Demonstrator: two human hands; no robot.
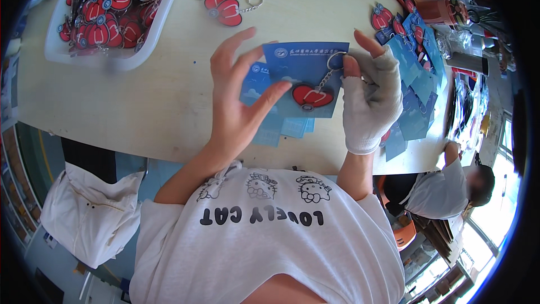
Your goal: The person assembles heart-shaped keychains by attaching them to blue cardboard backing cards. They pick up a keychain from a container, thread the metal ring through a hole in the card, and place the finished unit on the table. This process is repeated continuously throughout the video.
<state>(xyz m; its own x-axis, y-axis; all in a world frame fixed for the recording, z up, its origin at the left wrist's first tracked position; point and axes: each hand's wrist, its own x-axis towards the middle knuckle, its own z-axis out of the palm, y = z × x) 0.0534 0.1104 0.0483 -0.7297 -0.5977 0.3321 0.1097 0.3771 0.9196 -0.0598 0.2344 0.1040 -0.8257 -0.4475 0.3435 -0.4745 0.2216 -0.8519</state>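
Between my two hands a blue backing card (281,67) is held upright over the table. A red keychain (313,96) with a short chain and metal ring lies against its front. My left hand (239,87), bare, pinches the card's left side, thumb in front and forefinger partly behind; its other fingers are spread. A white fingerless glove covers my right hand (371,95), whose thumb presses the keychain's ring at the card's upper right corner. Behind and below the held card lie more blue cards (267,132). Farther off, two red keychains (229,12) rest on the table.
A white plastic bin (126,63) full of red keychains stands at the far left. Finished-looking blue cards (413,110) and keychains are heaped at the right of the wooden table (112,107). Another person (444,188) sits at the lower right. A white garment (90,214) hangs at the left.
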